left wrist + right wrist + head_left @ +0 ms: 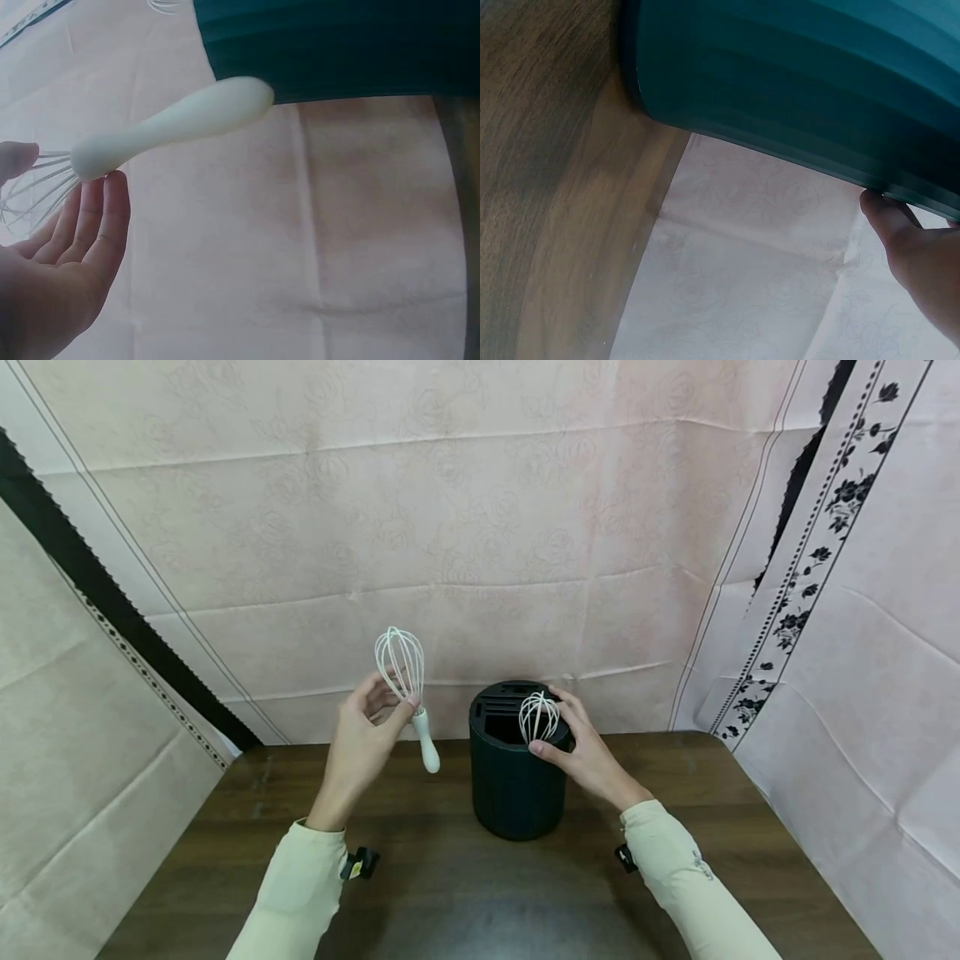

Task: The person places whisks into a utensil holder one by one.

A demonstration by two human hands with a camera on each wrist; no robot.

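A small white whisk (426,745) is pinched in my left hand (364,727), thumb and fingers on its wires close to the handle. Its wire end points up and its pale handle (187,118) slants down toward the right. To the right stands a dark green, ribbed utensil holder (517,793), upright on the table. My right hand (588,758) grips the holder's rim at its right side, thumb toward the front and fingers behind. A second whisk (538,714) stands inside the holder beside those fingers; its wires stick up over the rim and its handle is hidden.
The holder has a slotted section (517,690) at the back of its top. Beneath everything is a brown wooden table (510,902). Pale patterned cloth (450,527) hangs close behind the table and along both sides.
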